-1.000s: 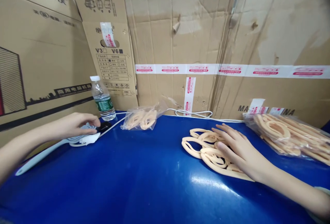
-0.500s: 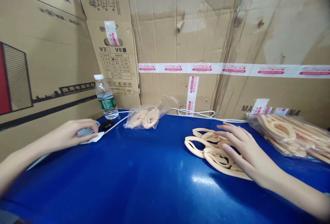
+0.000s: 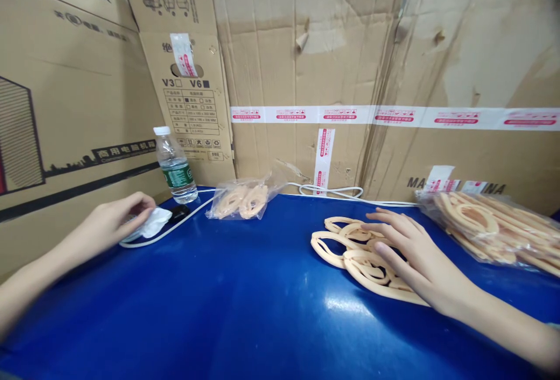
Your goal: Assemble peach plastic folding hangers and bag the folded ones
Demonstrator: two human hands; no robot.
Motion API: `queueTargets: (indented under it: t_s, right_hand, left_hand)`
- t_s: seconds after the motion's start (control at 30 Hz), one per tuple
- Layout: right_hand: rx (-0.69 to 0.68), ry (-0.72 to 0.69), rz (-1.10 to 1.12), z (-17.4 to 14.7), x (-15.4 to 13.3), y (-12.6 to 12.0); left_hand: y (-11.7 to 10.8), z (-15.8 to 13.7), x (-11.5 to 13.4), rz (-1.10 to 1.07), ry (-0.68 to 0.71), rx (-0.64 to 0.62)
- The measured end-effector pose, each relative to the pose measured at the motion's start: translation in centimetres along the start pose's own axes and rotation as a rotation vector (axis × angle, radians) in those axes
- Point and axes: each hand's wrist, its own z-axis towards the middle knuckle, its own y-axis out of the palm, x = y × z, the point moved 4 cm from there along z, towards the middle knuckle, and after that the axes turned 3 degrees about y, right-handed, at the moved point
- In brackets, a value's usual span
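My left hand (image 3: 125, 216) is closed on a crumpled white tissue (image 3: 154, 222) at the left of the blue table, beside a white cord and a small black object (image 3: 178, 212). On the right, my right hand (image 3: 411, 251) lies over a pale, wood-coloured openwork carving (image 3: 365, 275) with oval loops. Its fingers are spread and cover part of the carving; whether they press on it I cannot tell.
Behind my left hand stands a water bottle (image 3: 177, 173). A clear bag of two small carvings (image 3: 238, 200) lies at the back, and a larger bag of carvings (image 3: 485, 225) at the right. Cardboard sheets (image 3: 301, 76) wall the table (image 3: 227, 304); a white cable (image 3: 332, 190) runs along them.
My left hand has gathered up the white tissue, which lay flatter before, and drawn slightly left. The striped round shape under that hand no longer shows. My right hand has stayed on the carving.
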Motion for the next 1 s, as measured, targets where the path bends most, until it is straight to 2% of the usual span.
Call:
queueTargets:
  t_s: [0.1,0.27,0.43,0.73,0.9,1.0]
  right_hand:
    - [0.0,0.0,-0.006,0.0,0.0,0.0]
    - [-0.015,-0.02,0.0,0.1,0.0,0.2]
    - [-0.036,-0.05,0.013,0.2,-0.2,0.3]
    - [-0.058,-0.07,0.031,0.2,-0.5,0.3]
    - [-0.071,-0.067,0.043,0.3,-0.4,0.3]
    - [-0.059,-0.072,0.041,0.3,-0.5,0.0]
  left_hand:
    - [0.0,0.1,0.1,0.016,0.036,0.027]
    - [0.4,0.0,0.6,0.028,0.121,0.003]
    - [0.8,0.0,0.2,0.035,0.118,-0.055]
    - [1.6,-0.4,-1.6,-0.052,0.009,-0.129]
    - [1.7,-0.1,-1.3,-0.044,0.067,-0.24]
    - [1.1,0.3,-0.8,0.039,0.106,-0.212]
